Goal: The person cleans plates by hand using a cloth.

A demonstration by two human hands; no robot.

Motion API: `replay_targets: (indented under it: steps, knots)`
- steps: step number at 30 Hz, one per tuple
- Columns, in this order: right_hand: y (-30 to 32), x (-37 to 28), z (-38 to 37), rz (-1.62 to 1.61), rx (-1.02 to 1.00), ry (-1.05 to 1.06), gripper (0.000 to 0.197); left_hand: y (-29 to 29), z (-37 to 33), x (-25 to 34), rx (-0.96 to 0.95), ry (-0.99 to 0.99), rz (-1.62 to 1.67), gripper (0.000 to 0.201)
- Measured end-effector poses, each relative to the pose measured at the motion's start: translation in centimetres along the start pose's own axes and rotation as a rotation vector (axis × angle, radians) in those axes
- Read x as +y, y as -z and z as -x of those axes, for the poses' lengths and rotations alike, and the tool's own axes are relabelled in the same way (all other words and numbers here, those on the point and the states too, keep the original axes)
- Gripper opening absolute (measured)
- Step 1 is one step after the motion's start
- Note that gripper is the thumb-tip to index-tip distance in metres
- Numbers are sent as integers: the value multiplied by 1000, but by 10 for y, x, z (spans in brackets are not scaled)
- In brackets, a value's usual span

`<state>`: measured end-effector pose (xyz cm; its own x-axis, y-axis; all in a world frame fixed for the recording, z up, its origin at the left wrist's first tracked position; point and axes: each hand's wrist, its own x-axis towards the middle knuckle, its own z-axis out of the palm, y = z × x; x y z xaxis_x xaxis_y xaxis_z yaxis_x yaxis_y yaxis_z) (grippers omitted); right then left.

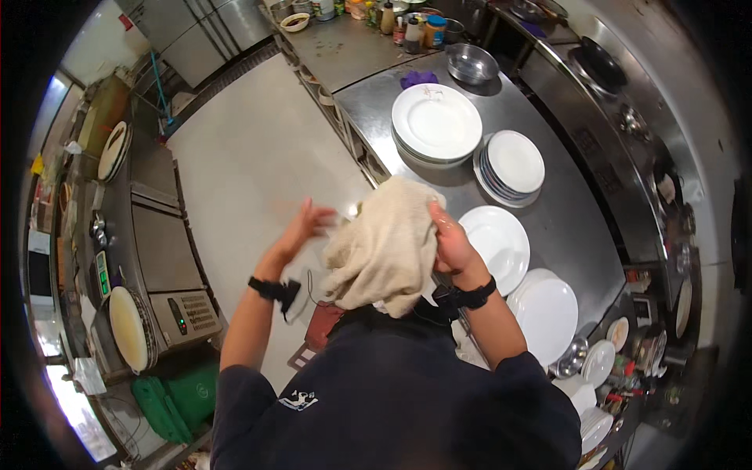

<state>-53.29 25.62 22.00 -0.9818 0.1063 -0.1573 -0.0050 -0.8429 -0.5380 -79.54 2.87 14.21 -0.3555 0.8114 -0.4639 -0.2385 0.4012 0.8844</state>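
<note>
A beige cloth [384,243] hangs in bunched folds in front of my chest. My right hand [454,241] grips its right edge, with the thumb up along the fabric. Left of the cloth, my left hand [304,227] is raised and slightly blurred, fingers stretched out and holding nothing. Whatever the cloth may cover is hidden, though a small white patch shows at its lower edge. Just beyond my right hand lies a large white plate [497,247] on the steel table [568,211]. More white plates [548,317] overlap next to my right forearm.
Farther back stand a tall stack of large plates [436,121] and a stack of smaller plates [513,163]. A metal bowl [472,64] and a purple cloth [418,78] sit behind them. Sauce bottles [413,35] line the far counter. A green bin [184,399] is at lower left.
</note>
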Motion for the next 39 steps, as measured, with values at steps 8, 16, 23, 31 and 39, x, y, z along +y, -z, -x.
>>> replay_targets:
  steps: [8,16,23,31,39]
  knots:
    - [48,-44,-5,103,188,37,68,-86,-13,1,-565,69,1099,82]
    - [96,-75,24,325,406,259,43,-56,-45,105,245,-285,159,33]
    - [96,-68,4,460,710,363,24,-31,-103,132,234,-236,63,30]
    - [88,-128,-73,74,680,654,48,25,-219,210,-251,-304,-340,76]
    - [61,-151,-88,589,544,819,27,126,-307,303,-522,-725,-344,16]
